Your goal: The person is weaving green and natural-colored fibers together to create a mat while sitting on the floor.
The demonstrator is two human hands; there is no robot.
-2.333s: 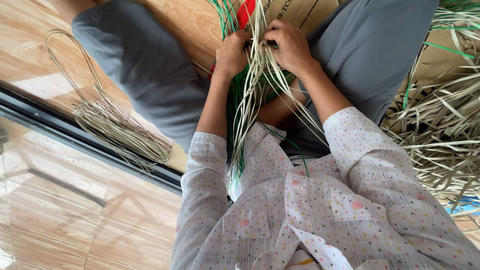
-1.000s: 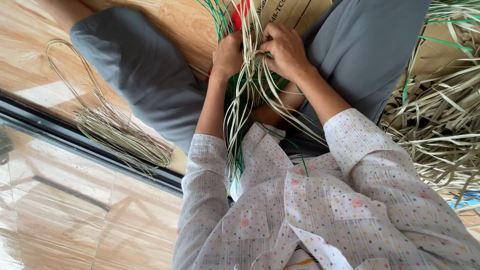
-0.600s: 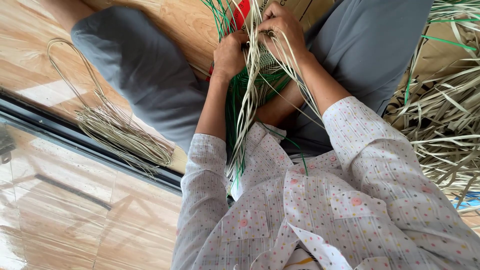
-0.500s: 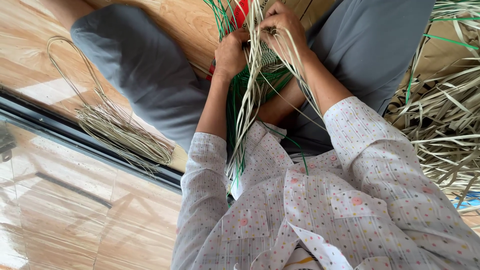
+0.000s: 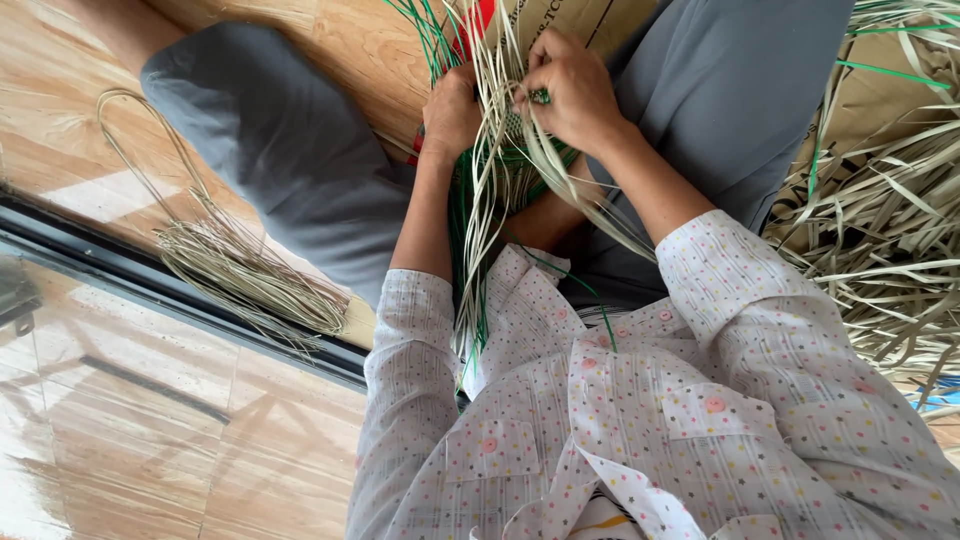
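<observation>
My left hand (image 5: 452,108) grips a bunch of pale straw strips (image 5: 492,190) mixed with thin green strips (image 5: 462,215), which hang down between my knees toward my chest. My right hand (image 5: 572,95) pinches a few of the same pale strips near their top, with a green strip end showing at its fingertips. The two hands sit close together above my lap. A red object (image 5: 482,16) shows just behind the strips and is mostly hidden.
I sit on a wooden floor (image 5: 90,70) in grey trousers (image 5: 280,160). A looped bundle of pale strips (image 5: 250,275) lies at the left by a dark door track (image 5: 150,285). A loose pile of pale strips (image 5: 885,230) and cardboard (image 5: 590,20) lie at the right and top.
My right hand rose with the strips, then came back down a little beside my left hand. My left hand kept its grip on the bunch and barely moved.
</observation>
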